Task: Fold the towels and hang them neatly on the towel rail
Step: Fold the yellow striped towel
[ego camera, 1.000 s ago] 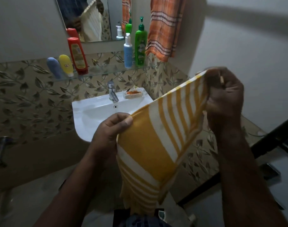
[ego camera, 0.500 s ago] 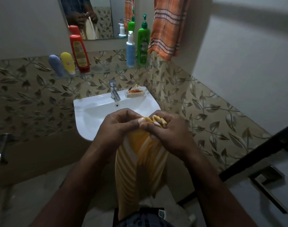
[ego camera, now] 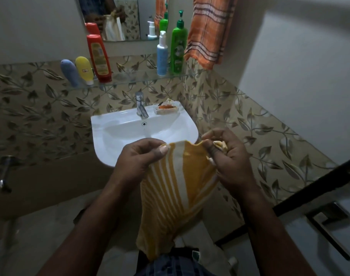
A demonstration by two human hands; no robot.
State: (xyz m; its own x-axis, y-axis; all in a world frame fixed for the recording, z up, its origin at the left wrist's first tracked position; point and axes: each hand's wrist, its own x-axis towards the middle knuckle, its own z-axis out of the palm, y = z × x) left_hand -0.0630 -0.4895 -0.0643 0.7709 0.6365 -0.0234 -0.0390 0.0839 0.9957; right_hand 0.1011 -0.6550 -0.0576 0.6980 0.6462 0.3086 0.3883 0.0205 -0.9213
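Observation:
A yellow towel with white stripes (ego camera: 176,192) hangs folded in front of me, just below the sink's front edge. My left hand (ego camera: 142,156) pinches its top left corner between thumb and fingers. My right hand (ego camera: 228,156) grips the top right corner, with bunched cloth in its curled fingers. The short top edge sags a little between the two hands. An orange checked towel (ego camera: 210,30) hangs at the upper right, by the wall corner; what it hangs from is out of view.
A white sink (ego camera: 118,136) with a tap (ego camera: 140,104) and a soap dish (ego camera: 166,108) is straight ahead. Several bottles stand on a glass shelf (ego camera: 134,78) under a mirror (ego camera: 114,16). A dark door frame (ego camera: 309,188) is at the right.
One second ago the towel was stretched wide between my hands. They then met at the middle, folding it, and have now parted a little with the folded top edge between them.

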